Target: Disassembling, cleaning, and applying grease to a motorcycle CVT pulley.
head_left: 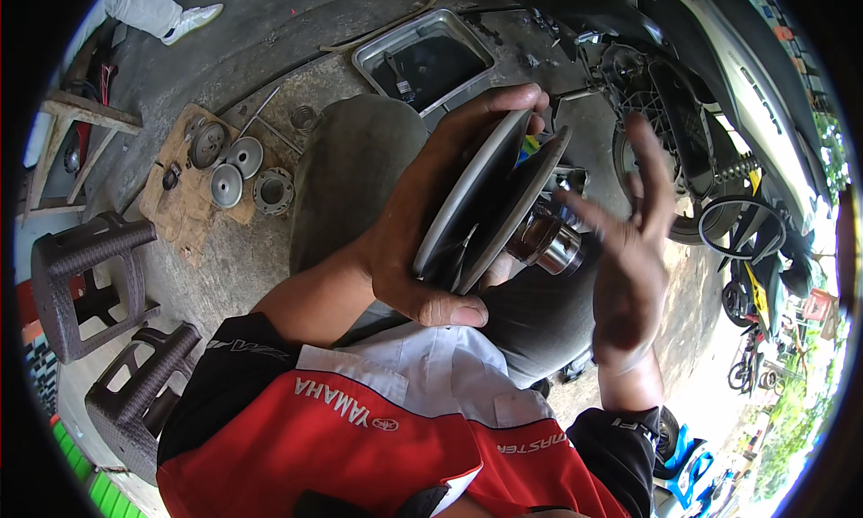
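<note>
My left hand [422,248] has its fingers [503,100] hooked over the top rim of the pulley assembly [490,199] and the thumb clamped under its lower edge, so it is closed around the whole piece. The pulley sits above my knee [360,159], tilted on edge, its two discs facing each other with a narrow gap between them. My right hand [629,248] is just right of the pulley, fingers spread wide and blurred, holding nothing; its fingertips look close to the shiny metal hub [548,241] that sticks out of the pulley's right face, though I cannot tell whether they touch it.

As I judge it, the risk is the grip: one hand carries the whole heavy, probably greasy assembly by its rims. If the thumb slips, the piece could drop onto my leg or the concrete floor [243,257]. A finger caught in the gap between the discs could be pinched.

Counts: one pulley assembly with two discs and one hub. Left of the pulley, on a piece of cardboard [180,217], I count four round metal parts [226,184]. Above the pulley lies one metal tray [422,60]. Far left of it stand two dark plastic stools [90,280]. Right of it is one scooter [710,96], its rear partly stripped.
</note>
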Motion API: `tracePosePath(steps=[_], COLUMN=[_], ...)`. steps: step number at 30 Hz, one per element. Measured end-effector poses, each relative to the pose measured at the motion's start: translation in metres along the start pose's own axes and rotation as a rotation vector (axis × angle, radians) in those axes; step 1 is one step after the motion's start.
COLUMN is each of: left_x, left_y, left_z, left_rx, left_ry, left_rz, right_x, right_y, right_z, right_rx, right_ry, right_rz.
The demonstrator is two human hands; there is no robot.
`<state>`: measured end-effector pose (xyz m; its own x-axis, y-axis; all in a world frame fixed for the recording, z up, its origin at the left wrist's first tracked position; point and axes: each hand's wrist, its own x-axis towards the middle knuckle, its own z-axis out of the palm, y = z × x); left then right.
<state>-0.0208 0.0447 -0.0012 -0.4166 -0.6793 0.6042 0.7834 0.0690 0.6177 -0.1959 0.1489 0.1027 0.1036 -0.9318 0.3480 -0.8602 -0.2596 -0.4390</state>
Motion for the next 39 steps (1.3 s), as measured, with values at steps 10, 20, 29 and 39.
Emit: tracePosePath(steps=[10, 20, 29, 39], left_x=[-0.002, -0.001, 0.000, -0.005], left_y=[-0.007, -0.005, -0.003, -0.002], left_z=[-0.001, -0.004, -0.002, 0.004], left_rx=[0.000, -0.035, -0.050, -0.124], left_ry=[-0.087, -0.024, -0.033, -0.010], left_rz=[0.094, 0.038, 0.047, 0.026], right_x=[0.003, 0.008, 0.006, 0.003], right_y=[0.012, -0.003, 0.011, 0.010], right_z=[0.010, 0.004, 0.008, -0.005], right_rx=[0.415, -0.153, 0.490, -0.271], right_ry=[-0.189, -0.137, -0.095, -0.028], right_rz=[0.087, -0.265, 0.073, -0.223])
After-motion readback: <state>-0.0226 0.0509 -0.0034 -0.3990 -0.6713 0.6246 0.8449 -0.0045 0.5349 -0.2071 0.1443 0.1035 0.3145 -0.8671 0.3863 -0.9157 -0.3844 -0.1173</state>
